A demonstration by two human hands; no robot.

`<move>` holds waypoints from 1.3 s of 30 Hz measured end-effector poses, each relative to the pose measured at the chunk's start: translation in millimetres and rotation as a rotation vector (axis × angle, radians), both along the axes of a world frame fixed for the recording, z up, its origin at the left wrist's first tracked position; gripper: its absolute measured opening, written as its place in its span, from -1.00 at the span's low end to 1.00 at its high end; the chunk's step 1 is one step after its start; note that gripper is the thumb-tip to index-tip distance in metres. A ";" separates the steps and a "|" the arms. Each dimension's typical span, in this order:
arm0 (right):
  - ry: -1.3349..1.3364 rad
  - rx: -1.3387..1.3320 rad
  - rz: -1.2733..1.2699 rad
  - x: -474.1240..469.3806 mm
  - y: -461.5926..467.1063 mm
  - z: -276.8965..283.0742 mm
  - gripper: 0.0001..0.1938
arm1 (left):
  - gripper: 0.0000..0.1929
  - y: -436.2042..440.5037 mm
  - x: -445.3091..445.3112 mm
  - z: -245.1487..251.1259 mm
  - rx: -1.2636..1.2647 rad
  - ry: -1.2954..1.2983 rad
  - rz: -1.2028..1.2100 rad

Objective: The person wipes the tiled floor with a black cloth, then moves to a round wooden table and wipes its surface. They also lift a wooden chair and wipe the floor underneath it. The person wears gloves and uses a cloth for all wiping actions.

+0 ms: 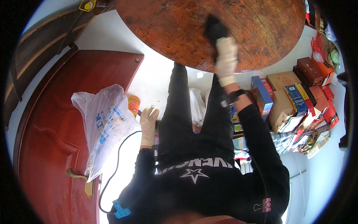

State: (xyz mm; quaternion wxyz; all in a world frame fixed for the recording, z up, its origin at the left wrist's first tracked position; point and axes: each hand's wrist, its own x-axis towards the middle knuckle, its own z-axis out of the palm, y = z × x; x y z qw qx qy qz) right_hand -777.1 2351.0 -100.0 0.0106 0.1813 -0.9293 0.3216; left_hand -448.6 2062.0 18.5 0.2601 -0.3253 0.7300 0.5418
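My right hand, in a pale glove and blurred by motion, is over the near part of a round wooden table top. It grips a black object, too blurred to name, whose far end lies over the reddish-brown wood. A dark band circles the right wrist. My left hand, also in a pale glove, hangs beside my left thigh with its fingers apart and nothing held. Near it are an orange container and a white plastic bag hanging from the door handle.
A red wooden door stands at the left. Cardboard boxes, colourful cartons and bags are piled at the right. A black cable loops beside my left arm. My legs are close to the table's near edge.
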 end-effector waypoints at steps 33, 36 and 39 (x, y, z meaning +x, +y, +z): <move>0.035 0.345 0.307 -318.0 20.8 -11.8 -0.53 | -0.50 170.7 -188.3 1.4 0.267 -0.162 0.761; 0.115 0.469 0.022 -334.6 84.6 -12.7 -0.67 | -0.51 182.6 -219.2 6.1 0.259 -0.111 0.705; 0.169 0.543 -0.231 -331.3 151.4 -5.7 -0.74 | -0.55 180.4 -262.1 -6.2 0.155 0.051 0.670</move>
